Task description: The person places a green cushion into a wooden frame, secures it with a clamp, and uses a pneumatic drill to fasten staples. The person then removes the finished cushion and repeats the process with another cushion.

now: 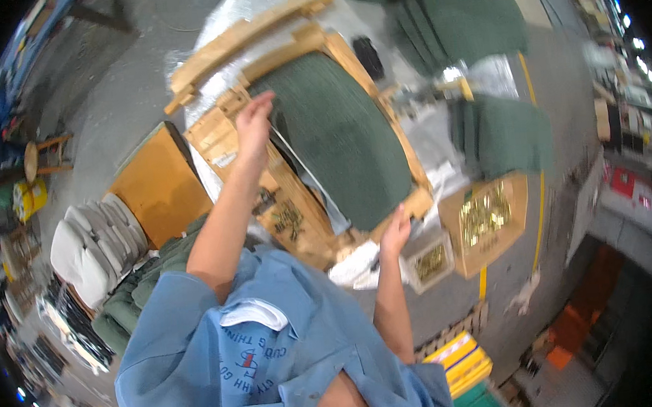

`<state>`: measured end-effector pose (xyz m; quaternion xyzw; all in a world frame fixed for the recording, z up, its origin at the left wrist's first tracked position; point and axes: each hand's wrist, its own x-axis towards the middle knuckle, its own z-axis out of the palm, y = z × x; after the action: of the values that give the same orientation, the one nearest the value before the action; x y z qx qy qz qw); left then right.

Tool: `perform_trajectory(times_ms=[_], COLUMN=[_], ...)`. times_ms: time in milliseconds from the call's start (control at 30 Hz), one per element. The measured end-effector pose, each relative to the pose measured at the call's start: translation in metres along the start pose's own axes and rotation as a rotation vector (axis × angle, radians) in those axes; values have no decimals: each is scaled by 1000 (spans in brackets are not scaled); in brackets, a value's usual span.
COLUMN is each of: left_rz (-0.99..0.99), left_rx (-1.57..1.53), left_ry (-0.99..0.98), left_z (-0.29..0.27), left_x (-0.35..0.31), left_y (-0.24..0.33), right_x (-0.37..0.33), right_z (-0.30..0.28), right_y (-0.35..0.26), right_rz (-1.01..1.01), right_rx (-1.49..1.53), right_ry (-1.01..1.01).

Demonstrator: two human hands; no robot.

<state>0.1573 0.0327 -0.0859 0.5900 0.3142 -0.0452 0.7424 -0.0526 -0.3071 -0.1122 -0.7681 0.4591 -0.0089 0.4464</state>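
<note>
A green upholstered panel (328,128) lies in a pale wooden frame (357,54) in front of me. My left hand (255,124) is at the frame's left side, its fingers stretched toward the panel's edge with nothing visible in them. A dark gap shows between panel and wood below that hand. My right hand (395,235) is by the frame's near right corner, fingers pointing up close to the wooden end block (417,203). They look extended and hold nothing I can see; blur hides whether they touch the wood. Small dark metal fasteners (289,220) lie on the frame's near left board.
Loose wooden rail (239,43) lies beyond the frame. To the right stand a cardboard box (462,251) of brass-coloured pieces, a smaller white bin (430,264) and stacked green cushions (506,134). White padded pieces (91,250) and an orange-brown board (160,188) are at left.
</note>
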Motion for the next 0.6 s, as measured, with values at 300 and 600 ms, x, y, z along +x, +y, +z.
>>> perform_trajectory(times_ms=[300, 600], left_rz=[1086, 1239], left_rx=[936, 1570], left_ry=[-540, -720], left_z=[164, 161], left_x=[-140, -123], left_y=[-58, -113], right_x=[14, 2], right_z=[6, 9], right_y=[4, 8], right_rz=[-176, -117], right_rx=[69, 305], right_ry=[79, -6])
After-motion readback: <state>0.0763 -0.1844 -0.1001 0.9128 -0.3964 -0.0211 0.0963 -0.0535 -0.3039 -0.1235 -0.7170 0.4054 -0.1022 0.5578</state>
